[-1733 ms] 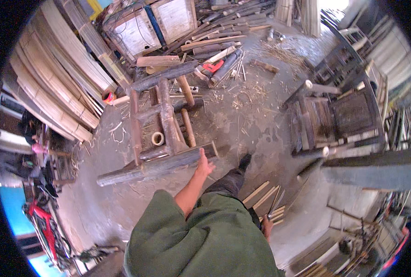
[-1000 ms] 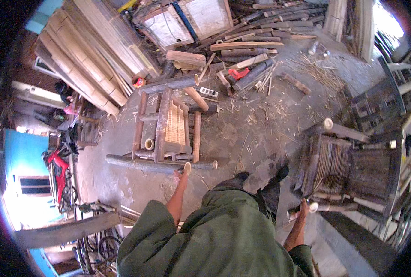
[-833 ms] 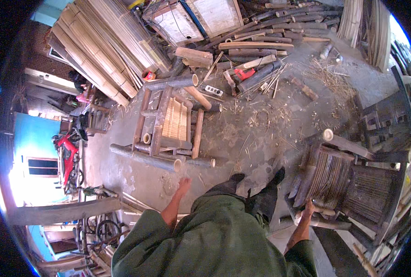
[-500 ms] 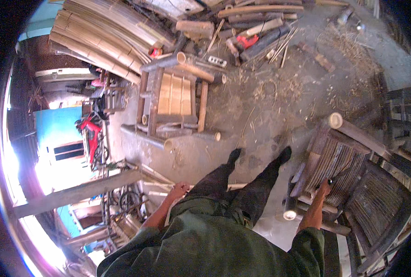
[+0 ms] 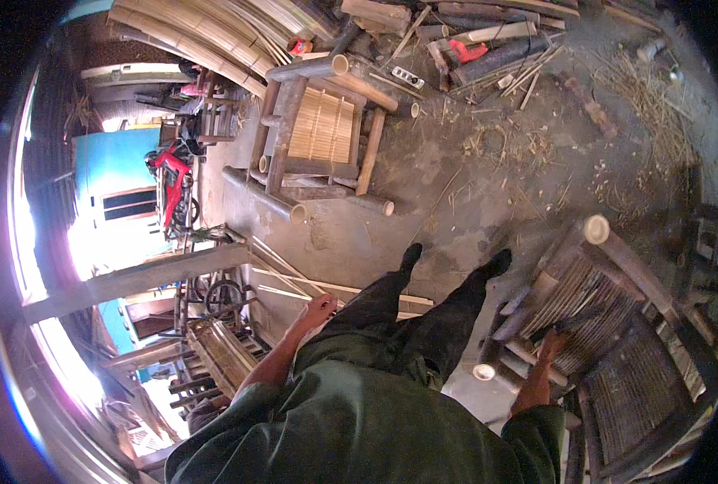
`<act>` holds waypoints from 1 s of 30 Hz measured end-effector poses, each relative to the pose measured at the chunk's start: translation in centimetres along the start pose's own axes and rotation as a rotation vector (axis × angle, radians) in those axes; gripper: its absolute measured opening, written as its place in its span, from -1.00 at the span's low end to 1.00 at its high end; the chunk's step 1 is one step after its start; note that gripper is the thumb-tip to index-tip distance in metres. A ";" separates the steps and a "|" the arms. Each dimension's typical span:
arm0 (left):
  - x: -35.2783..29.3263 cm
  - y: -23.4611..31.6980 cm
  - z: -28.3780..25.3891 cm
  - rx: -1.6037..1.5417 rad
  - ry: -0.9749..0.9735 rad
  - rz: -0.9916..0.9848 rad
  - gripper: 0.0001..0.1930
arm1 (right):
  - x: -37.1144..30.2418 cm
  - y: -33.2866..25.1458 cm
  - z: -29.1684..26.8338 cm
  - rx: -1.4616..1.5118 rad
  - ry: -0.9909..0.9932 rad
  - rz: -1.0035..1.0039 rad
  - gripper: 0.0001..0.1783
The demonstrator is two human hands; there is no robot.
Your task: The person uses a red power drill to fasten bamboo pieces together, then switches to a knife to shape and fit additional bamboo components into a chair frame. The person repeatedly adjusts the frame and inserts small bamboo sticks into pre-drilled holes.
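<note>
At the right, over the slatted seat of a dark bamboo chair [image 5: 588, 302], my right hand [image 5: 551, 347] is closed around a dark, thin tool [image 5: 549, 330]. Its shape is too dim here to name exactly. The chair's backrest [image 5: 637, 395] has the same narrow slats, and its thick bamboo arm ends in a pale cut face. My left hand [image 5: 322, 307] hangs beside my left thigh, fingers curled, with nothing visible in it. Light bamboo strips [image 5: 351, 288] lie on the floor beyond that hand.
A second bamboo chair [image 5: 322, 125] with a pale slatted panel stands ahead to the left. Behind it are split bamboo [image 5: 189, 44], a power strip [image 5: 408, 77] and a red tool [image 5: 467, 52]. Shavings [image 5: 496, 149] litter the floor. A red motorcycle [image 5: 173, 185] is at the left.
My right hand has shifted slightly left and nearer to me over the chair seat, the dark tool still in it. The view has turned a little; my left hand stays by my thigh.
</note>
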State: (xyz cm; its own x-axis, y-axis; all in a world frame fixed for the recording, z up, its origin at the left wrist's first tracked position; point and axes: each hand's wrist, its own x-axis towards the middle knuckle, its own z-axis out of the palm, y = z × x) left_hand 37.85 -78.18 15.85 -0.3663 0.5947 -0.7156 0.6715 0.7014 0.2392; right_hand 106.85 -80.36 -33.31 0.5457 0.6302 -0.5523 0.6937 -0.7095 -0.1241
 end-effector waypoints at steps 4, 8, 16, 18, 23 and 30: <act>1.1 0.7 2.4 -0.182 0.047 0.023 -0.65 | 0.4 -6.8 -4.0 0.207 0.009 -0.081 -0.46; 3.9 1.6 3.8 -0.157 -0.007 -0.061 -0.62 | 0.4 -15.6 -7.8 0.602 -0.008 -0.152 -0.60; 2.6 1.0 4.5 -0.309 0.225 0.025 -0.66 | 2.8 -27.9 -8.7 1.026 -0.464 -0.309 -0.76; 2.4 -0.3 6.9 -0.422 0.198 -0.084 -0.65 | -0.9 -32.8 -13.3 0.934 -0.432 -0.269 -0.85; 4.6 -5.5 9.5 -0.302 0.143 0.083 -0.61 | -5.6 -40.1 -17.1 1.044 -0.689 -0.054 -0.85; 11.0 -6.4 5.2 -0.502 0.309 0.059 -0.69 | -6.3 -46.5 -14.4 0.565 -0.563 -0.174 -0.86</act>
State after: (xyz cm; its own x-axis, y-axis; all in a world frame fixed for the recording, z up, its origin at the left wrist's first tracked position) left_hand 32.85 -78.20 3.04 -0.5588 0.6724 -0.4854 0.3373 0.7190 0.6077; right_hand 77.91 -46.82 -12.23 0.0303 0.5997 -0.7997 0.3229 -0.7630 -0.5599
